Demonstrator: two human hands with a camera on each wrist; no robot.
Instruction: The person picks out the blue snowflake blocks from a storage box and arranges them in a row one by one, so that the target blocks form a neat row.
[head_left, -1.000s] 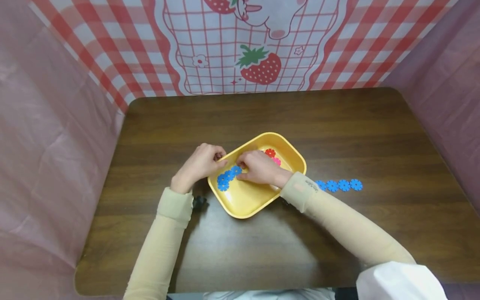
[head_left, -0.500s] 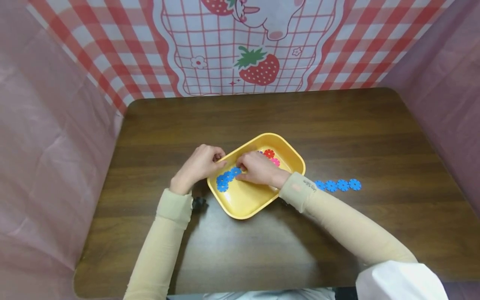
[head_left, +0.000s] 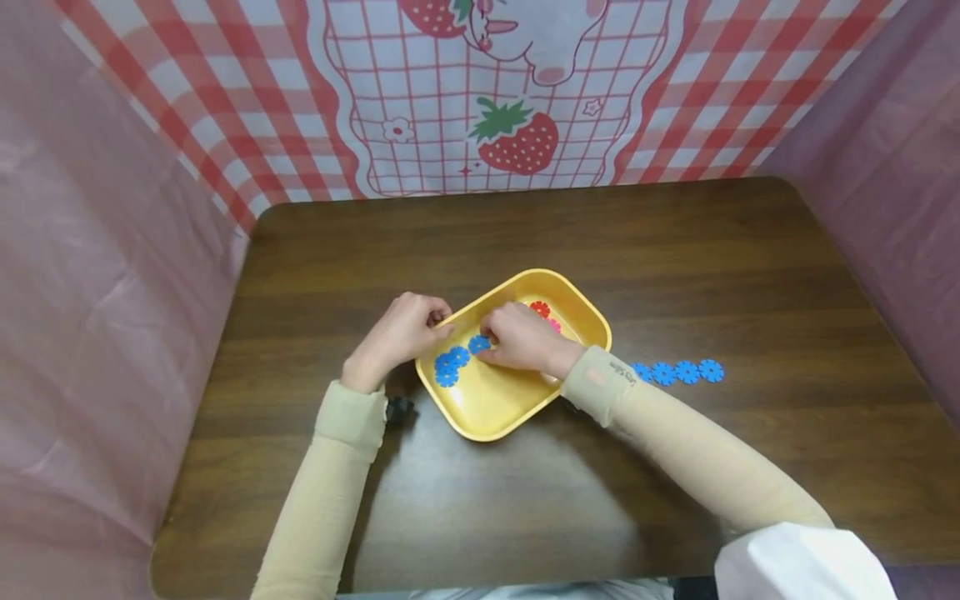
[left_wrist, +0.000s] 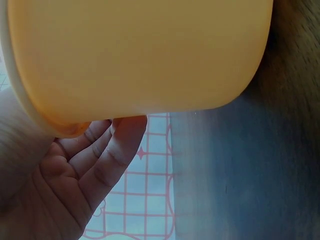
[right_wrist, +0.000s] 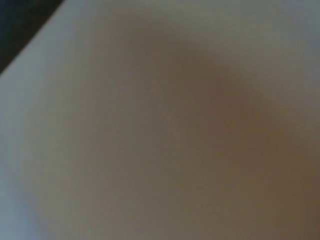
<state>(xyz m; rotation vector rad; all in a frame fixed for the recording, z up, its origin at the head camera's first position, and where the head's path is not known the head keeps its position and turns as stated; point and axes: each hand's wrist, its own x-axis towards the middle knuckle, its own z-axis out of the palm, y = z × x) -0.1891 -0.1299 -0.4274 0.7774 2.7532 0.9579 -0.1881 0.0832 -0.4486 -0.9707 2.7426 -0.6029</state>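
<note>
My left hand (head_left: 401, 333) holds the rim of a yellow plastic basin (head_left: 480, 429) at its left side. The thumb lies over the edge, while the curled fingers (left_wrist: 107, 167) touch the outer wall in the left wrist view. Inside the basin, my right hand (head_left: 521, 337) pinches a blue flower-shaped snowflake disc (head_left: 478, 344) at its edge. Several more blue snowflake discs (head_left: 450, 365) lie in a cluster to the left of it. Beyond the right hand show a red disc (head_left: 540, 309) and a pink disc (head_left: 555, 326), partly hidden. The right wrist view is only a blur.
A row of joined blue discs (head_left: 686, 372) lies on the brown wooden table (head_left: 645, 250) right of the basin, its left end hidden by the right sleeve. A checked strawberry cloth (head_left: 517, 142) hangs behind the table, with pink curtains at both sides.
The pinched blue disc has shifted slightly right with my right hand and now stands apart from the blue cluster. My left hand stays on the rim.
</note>
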